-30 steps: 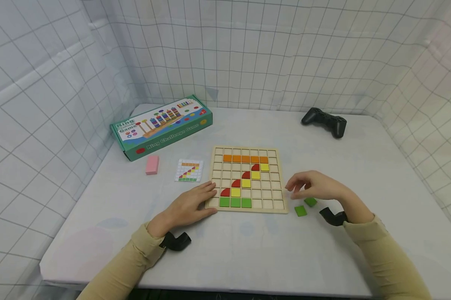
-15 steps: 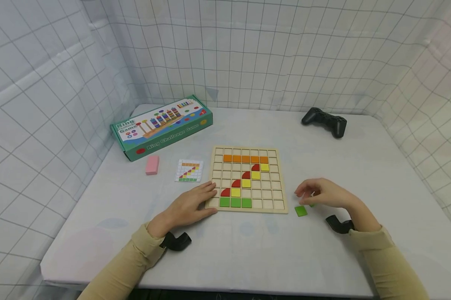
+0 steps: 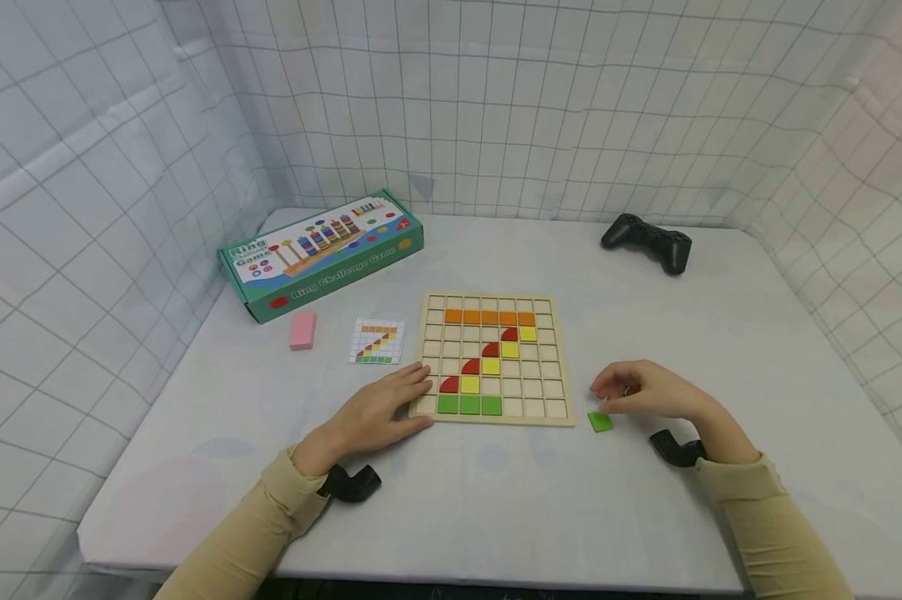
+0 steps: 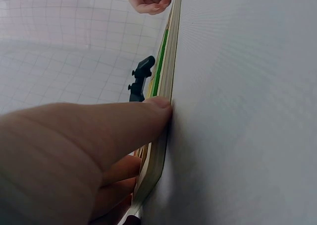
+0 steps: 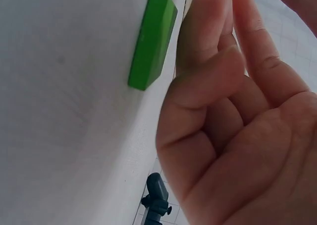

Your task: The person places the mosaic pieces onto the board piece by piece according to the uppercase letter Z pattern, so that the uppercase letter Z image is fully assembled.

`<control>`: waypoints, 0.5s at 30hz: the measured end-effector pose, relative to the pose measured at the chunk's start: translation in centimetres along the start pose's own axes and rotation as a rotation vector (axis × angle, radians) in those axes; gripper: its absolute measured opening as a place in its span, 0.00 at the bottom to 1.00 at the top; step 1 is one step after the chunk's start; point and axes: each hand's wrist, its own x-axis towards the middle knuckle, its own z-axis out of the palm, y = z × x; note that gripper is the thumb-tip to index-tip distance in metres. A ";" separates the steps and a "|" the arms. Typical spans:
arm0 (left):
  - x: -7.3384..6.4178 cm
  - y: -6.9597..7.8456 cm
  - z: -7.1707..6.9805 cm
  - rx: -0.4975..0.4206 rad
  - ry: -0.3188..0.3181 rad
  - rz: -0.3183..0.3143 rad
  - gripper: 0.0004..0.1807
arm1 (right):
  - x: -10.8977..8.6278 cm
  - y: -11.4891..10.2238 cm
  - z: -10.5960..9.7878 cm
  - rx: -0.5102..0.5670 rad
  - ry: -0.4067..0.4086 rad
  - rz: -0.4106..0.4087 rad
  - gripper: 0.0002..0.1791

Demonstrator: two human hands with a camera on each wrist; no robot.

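My left hand (image 3: 379,410) lies flat against the left edge of the wooden grid board (image 3: 533,423). In the left wrist view its thumb (image 4: 157,108) presses the board's side. Several green tiles (image 3: 469,405) line the bottom row; orange tiles (image 3: 490,317) fill a row near the top. Red quarter-round tiles (image 3: 471,367) and yellow tiles (image 3: 491,367) climb diagonally between them. My right hand (image 3: 646,388) is low over the table, fingers curled, thumb right at a loose green tile (image 3: 601,422). The right wrist view shows one green tile (image 5: 152,42) beside the curled fingers; I cannot tell whether they hold another.
A pattern card (image 3: 376,341) lies left of the board, with a pink block (image 3: 303,331) beyond it. Farther back is a green Ring Challenge Game box (image 3: 323,254). A black game controller (image 3: 648,242) sits at the back right. Gridded cloth walls (image 3: 496,108) surround the table.
My right hand has moved right and slightly toward me, from beside the board to over the loose green tiles. The farther loose tile no longer shows. My left hand has stayed put.
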 end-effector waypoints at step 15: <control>0.0 0.0 0.0 -0.002 0.006 0.009 0.33 | 0.1 0.8 0.1 0.024 -0.075 0.009 0.20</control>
